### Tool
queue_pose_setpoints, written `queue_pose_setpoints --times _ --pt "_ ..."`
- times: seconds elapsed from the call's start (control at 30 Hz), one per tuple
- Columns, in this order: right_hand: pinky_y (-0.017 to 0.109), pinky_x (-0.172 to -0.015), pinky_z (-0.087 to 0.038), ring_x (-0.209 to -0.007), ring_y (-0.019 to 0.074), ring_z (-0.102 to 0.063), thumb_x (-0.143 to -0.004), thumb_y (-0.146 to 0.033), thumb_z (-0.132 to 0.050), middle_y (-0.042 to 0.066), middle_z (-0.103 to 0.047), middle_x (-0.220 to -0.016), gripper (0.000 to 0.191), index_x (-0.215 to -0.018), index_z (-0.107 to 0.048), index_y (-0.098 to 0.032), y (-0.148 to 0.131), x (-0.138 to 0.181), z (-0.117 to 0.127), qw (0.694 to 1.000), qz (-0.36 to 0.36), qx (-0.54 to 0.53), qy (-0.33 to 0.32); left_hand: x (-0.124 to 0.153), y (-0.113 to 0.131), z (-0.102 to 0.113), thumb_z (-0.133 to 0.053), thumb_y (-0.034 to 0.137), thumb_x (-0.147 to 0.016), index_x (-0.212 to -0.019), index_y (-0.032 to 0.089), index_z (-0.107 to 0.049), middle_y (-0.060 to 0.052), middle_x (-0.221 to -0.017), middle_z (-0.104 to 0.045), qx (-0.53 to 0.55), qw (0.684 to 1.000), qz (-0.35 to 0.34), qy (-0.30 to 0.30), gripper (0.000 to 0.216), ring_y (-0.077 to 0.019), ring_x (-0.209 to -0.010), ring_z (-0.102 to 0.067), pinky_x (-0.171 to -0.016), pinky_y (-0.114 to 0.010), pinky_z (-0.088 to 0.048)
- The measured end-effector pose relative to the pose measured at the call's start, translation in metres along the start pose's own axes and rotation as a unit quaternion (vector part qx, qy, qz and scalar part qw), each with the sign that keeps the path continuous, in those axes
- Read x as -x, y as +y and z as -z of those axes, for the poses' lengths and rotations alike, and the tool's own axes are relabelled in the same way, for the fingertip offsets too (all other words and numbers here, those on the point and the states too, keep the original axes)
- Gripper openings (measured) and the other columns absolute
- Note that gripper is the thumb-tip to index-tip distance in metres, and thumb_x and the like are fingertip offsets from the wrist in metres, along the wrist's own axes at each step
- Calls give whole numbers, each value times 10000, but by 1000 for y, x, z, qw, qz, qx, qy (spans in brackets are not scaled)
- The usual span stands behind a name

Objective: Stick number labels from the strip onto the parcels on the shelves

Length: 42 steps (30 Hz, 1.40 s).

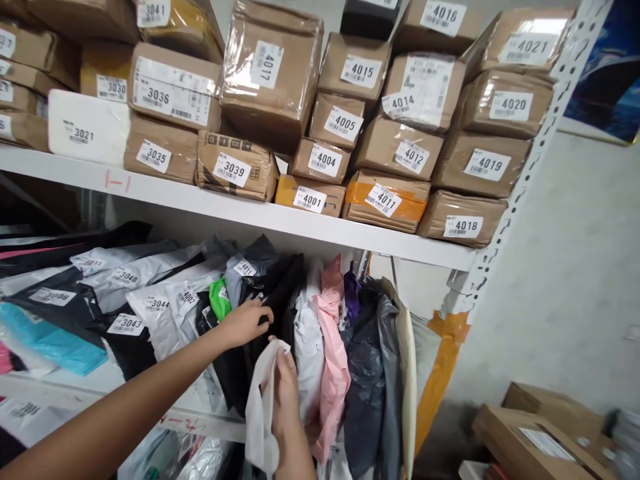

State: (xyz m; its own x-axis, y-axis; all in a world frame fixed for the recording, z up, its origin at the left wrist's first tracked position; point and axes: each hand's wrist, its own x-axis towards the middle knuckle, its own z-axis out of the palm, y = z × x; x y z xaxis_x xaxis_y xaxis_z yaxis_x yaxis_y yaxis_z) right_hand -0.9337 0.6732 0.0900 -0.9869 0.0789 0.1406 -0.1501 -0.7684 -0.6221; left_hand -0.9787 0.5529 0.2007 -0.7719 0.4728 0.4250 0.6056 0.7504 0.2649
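My left hand (247, 324) reaches across the lower shelf to the black plastic mailing bags (280, 293). Its fingers are bent, with the thumb apart from them, and no item shows between them. Whether the fingertips touch the bags I cannot tell. Just below, my right hand (287, 390) grips a looped strip of white paper (258, 407) that hangs down. Left of my left hand are a bright green packet (219, 299) and a grey bag (245, 268) labelled 4011. A white bag (308, 340) and a pink bag (333, 367) stand upright to the right.
Numbered cardboard boxes (270, 67) are stacked on the white upper shelf (320, 225). More labelled bags (155, 303) lean at the left. Dark grey bags (369, 380) stand near the shelf post with orange tape (445, 373). Cartons (540, 440) lie at lower right.
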Motion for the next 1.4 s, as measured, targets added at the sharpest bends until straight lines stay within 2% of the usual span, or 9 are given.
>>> queue_pose_setpoints --times 0.1,0.23,0.37,0.53,0.67,0.83,1.17,1.27,1.4 --pt "228 -563 -476 -633 143 -630 -578 -465 -806 24 -713 -753 430 -871 -700 -170 12 3 -13 998 18 58 11 -6 -1 10 -580 202 -760 -793 215 -707 -77 -1109 -593 -77 989 -125 14 132 -253 -1074 -506 -954 -381 -382" --pt "216 -555 -457 -546 108 -580 -522 -512 -810 3 -688 -636 457 -773 -708 -144 25 -6 -34 995 60 62 45 -22 -16 28 -458 215 -865 -796 218 -694 -24 -876 -667 -9 962 -253 -106 246 -165 -926 -545 -937 -283 -366" --pt "204 -552 -446 -533 91 -559 -551 -483 -791 -4 -683 -613 411 -742 -706 -128 38 -23 -48 988 94 48 114 -43 -23 41 -350 315 -918 -737 189 -696 -25 -854 -686 32 950 -214 -223 409 -153 -850 -565 -854 -234 -395" --pt "234 -595 -483 -579 136 -611 -630 -389 -747 38 -705 -620 297 -692 -696 -103 39 -43 -57 968 93 35 231 -54 -9 43 -554 256 -784 -801 213 -710 9 -868 -677 -67 943 -177 -273 163 -151 -888 -551 -821 -196 -393" --pt "227 -532 -474 -540 141 -607 -700 -302 -684 35 -673 -549 210 -624 -666 -107 34 -46 -63 961 57 39 268 -54 -3 35 -598 281 -749 -842 207 -720 -4 -830 -694 -92 950 -148 -259 171 -153 -831 -566 -756 -194 -413" --pt "233 -500 -487 -480 126 -596 -700 -170 -632 1 -646 -529 71 -634 -627 -143 29 -44 -65 975 36 -6 220 -56 0 23 -651 283 -656 -773 201 -731 -19 -739 -700 -132 957 -99 -237 165 -161 -727 -589 -630 -208 -419" --pt "253 -406 -437 -447 164 -568 -675 -423 -700 -4 -542 -411 287 -588 -622 -161 38 -46 -54 969 39 105 219 -60 7 19 -652 144 -569 -614 165 -681 -49 -670 -676 -157 968 -71 -184 58 -186 -686 -620 -619 -239 -448" --pt "237 -396 -408 -415 140 -531 -625 -448 -748 -29 -507 -404 321 -590 -604 -163 38 -27 -45 980 22 110 162 -54 7 17 -653 94 -562 -789 163 -690 -58 -845 -688 -148 975 -62 -151 240 -199 -823 -633 -718 -238 -474" --pt "215 -356 -331 -353 97 -411 -616 -552 -715 -76 -387 -353 447 -489 -490 -188 32 5 -23 973 8 143 179 -42 10 20 -537 21 -641 -1165 142 -560 -99 -1102 -633 -138 987 -37 -72 537 -199 -1012 -602 -861 -267 -466"
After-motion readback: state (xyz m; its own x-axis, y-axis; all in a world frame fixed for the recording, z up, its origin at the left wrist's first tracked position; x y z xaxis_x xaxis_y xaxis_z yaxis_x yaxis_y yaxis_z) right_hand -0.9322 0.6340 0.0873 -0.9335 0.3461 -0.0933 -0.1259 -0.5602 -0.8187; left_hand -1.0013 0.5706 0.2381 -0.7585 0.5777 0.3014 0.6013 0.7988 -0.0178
